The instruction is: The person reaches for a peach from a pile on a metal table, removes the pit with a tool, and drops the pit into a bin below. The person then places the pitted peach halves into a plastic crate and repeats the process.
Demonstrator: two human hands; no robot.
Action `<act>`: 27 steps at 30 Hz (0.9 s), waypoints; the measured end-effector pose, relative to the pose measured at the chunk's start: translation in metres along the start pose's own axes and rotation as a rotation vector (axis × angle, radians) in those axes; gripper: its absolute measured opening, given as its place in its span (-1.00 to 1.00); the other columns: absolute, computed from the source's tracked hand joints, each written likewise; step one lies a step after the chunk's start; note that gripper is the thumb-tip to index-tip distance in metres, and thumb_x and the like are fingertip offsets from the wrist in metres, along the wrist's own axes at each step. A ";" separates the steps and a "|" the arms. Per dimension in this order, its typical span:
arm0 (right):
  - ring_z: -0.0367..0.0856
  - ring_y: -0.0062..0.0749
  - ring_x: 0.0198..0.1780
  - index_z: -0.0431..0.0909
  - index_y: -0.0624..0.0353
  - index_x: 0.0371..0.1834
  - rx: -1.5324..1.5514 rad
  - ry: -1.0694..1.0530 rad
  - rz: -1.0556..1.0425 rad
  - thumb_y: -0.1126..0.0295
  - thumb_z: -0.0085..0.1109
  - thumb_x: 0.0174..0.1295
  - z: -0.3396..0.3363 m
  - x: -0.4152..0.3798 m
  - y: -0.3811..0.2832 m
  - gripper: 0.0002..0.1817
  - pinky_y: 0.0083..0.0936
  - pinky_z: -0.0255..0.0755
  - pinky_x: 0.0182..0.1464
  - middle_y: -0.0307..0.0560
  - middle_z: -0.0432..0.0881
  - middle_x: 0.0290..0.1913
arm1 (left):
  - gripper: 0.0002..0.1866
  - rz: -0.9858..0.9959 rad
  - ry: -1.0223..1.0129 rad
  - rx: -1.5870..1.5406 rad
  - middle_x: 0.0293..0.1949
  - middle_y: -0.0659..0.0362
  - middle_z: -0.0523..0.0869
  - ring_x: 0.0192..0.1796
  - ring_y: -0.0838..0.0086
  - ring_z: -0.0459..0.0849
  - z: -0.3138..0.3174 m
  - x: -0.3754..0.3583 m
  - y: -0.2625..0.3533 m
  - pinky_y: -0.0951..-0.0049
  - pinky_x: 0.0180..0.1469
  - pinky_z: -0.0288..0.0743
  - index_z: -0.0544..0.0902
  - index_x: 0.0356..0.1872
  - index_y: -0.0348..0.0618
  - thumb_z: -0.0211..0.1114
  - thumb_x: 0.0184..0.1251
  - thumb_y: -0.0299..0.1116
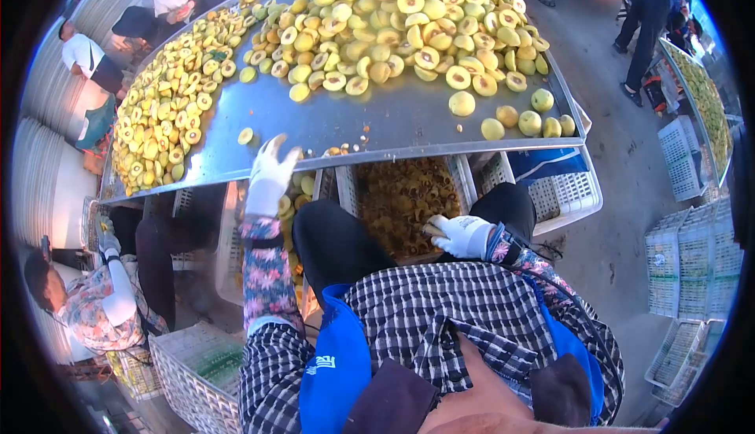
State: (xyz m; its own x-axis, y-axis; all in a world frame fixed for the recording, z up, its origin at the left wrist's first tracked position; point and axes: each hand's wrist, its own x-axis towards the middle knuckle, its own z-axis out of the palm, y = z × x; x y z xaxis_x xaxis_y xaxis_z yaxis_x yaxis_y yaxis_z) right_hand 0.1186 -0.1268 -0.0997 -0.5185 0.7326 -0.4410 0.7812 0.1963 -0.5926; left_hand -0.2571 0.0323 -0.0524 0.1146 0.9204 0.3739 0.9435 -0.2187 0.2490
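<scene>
A worker's white-gloved left hand (272, 174) reaches over the near edge of a metal surface (338, 123), fingers spread and holding nothing. A lone fruit half (245, 136) lies on the metal just to the left of those fingers, apart from them, while small scraps (340, 151) dot the edge to their right. Beyond the fingertips rises a broad heap of yellow-green fruit halves (425, 17), many showing reddish-brown centers; a second heap (169, 103) spreads along the left side. Whole fruits (462, 103) sit near the right corner, well apart from the hand.

Below the surface, the white-gloved right hand (462, 236) hangs beside the worker's thigh, over the near right part of a crate (465, 182) of brown cuttings (405, 198). Its fingers are bent close together, their tips brownish; whether they grip anything cannot be told. No fruit half on the surface is near them. At left, a co-worker in a floral top (98, 316) sits low beside the surface, near a pale slatted crate (197, 375).
</scene>
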 end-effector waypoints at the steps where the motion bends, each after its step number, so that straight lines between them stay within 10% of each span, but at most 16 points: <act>1: 0.62 0.19 -0.09 0.24 0.25 0.24 -0.027 -0.062 0.076 0.08 -0.09 0.35 -0.025 -0.011 -0.027 -0.46 -0.09 0.46 -0.03 0.37 0.62 -0.13 | -0.55 0.086 -0.002 -0.218 0.00 -0.02 0.64 -0.05 0.15 0.65 0.007 0.020 0.013 0.31 0.03 0.52 0.53 0.12 -0.23 0.27 0.28 -0.20; 2: 0.66 0.09 -0.22 0.39 0.22 0.10 -0.076 0.073 -0.037 0.17 -0.03 0.30 -0.009 -0.006 -0.014 -0.58 -0.14 0.53 -0.16 0.23 0.66 -0.27 | -0.57 -0.063 -0.162 -0.479 -0.03 -0.08 0.64 -0.03 0.08 0.64 0.007 0.041 0.040 0.24 0.04 0.50 0.54 0.09 -0.24 0.24 0.29 -0.19; 3: 0.67 -0.12 -0.35 0.54 0.14 -0.15 -0.591 0.386 -0.686 0.29 0.02 0.21 0.025 0.015 0.033 -0.77 -0.28 0.56 -0.29 0.02 0.62 -0.42 | -0.61 0.188 0.055 -0.189 -0.06 -0.13 0.64 -0.03 0.01 0.62 0.024 0.055 0.049 0.17 0.03 0.50 0.55 0.06 -0.26 0.21 0.31 -0.22; 5: 0.64 -0.28 -0.40 0.55 0.05 -0.38 -0.755 0.451 -0.724 0.37 0.03 0.12 0.040 0.027 0.054 -0.90 -0.41 0.55 -0.33 -0.10 0.52 -0.49 | -0.64 0.261 0.091 -0.150 -0.06 -0.14 0.64 -0.01 0.01 0.62 0.080 0.106 0.057 0.13 0.06 0.50 0.55 0.03 -0.27 0.17 0.31 -0.25; 7: 0.63 0.05 -0.22 0.43 0.22 -0.06 -0.087 0.249 -0.122 0.16 0.04 0.27 0.015 0.000 0.018 -0.65 -0.18 0.52 -0.20 0.16 0.63 -0.29 | -0.60 0.226 -0.022 -0.049 -0.04 -0.12 0.64 0.01 0.06 0.62 0.122 0.141 0.071 0.15 0.07 0.51 0.56 0.03 -0.23 0.13 0.31 -0.16; 9: 0.62 0.17 -0.15 0.28 0.20 0.20 -0.028 0.039 0.026 0.00 -0.06 0.35 0.004 0.004 0.011 -0.45 -0.09 0.47 -0.10 0.30 0.63 -0.23 | -0.48 0.089 -0.243 0.002 0.02 -0.11 0.60 0.06 0.06 0.60 0.154 0.162 0.075 0.12 0.10 0.48 0.48 0.11 -0.18 0.22 0.21 -0.07; 13: 0.60 0.17 -0.08 0.23 0.18 0.27 0.080 0.012 0.110 0.03 -0.08 0.37 -0.001 -0.002 0.011 -0.45 -0.07 0.43 -0.01 0.34 0.61 -0.15 | -0.18 -0.096 -0.299 -0.068 0.00 -0.14 0.62 0.10 0.07 0.59 0.165 0.165 0.095 0.20 0.12 0.48 0.25 0.29 -0.11 0.41 -0.01 -0.07; 17: 0.59 0.19 -0.08 0.18 0.16 0.31 0.152 0.008 0.021 0.05 -0.10 0.39 0.016 0.011 0.025 -0.45 -0.05 0.40 -0.01 0.34 0.60 -0.12 | -0.34 -0.036 -0.626 0.018 -0.09 -0.08 0.70 0.00 0.24 0.68 0.117 0.156 0.105 0.27 0.01 0.56 0.56 0.02 -0.25 0.52 -0.16 -0.12; 20: 0.59 0.14 -0.07 0.25 0.16 0.27 0.072 0.066 -0.016 0.08 -0.10 0.39 0.002 0.001 0.009 -0.49 -0.08 0.45 -0.06 0.33 0.58 -0.07 | -0.43 -0.062 -0.762 -0.202 -0.11 -0.05 0.70 -0.07 0.28 0.70 0.094 0.133 0.104 0.27 -0.07 0.62 0.54 0.02 -0.24 0.48 -0.03 -0.21; 23: 0.55 0.13 0.07 0.23 0.04 0.36 0.041 0.199 -0.171 0.05 -0.09 0.38 -0.001 0.002 0.013 -0.45 -0.11 0.38 0.15 0.24 0.58 0.03 | -0.62 -0.462 -0.622 -1.424 -0.16 0.02 0.65 -0.15 0.12 0.70 0.088 0.101 0.105 0.15 -0.17 0.68 0.46 0.02 -0.19 0.28 0.17 -0.43; 27: 0.61 -0.05 -0.43 0.41 0.16 0.13 -0.080 0.740 -0.355 0.26 -0.03 0.35 -0.031 -0.006 -0.014 -0.65 -0.26 0.51 -0.41 0.13 0.54 -0.39 | -0.63 -0.485 -0.658 -2.106 -0.12 0.13 0.63 -0.02 0.20 0.64 0.042 0.045 0.146 0.11 0.03 0.58 0.44 0.05 -0.16 0.22 0.19 -0.42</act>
State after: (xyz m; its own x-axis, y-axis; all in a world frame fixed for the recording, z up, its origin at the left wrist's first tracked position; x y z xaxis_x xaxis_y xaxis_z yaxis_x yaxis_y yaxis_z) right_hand 0.1216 -0.1134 -0.0681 -0.3981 0.8528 0.3379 0.6509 0.5222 -0.5511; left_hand -0.1006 0.0558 -0.0366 0.5244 0.8414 -0.1302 -0.5904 0.4695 0.6565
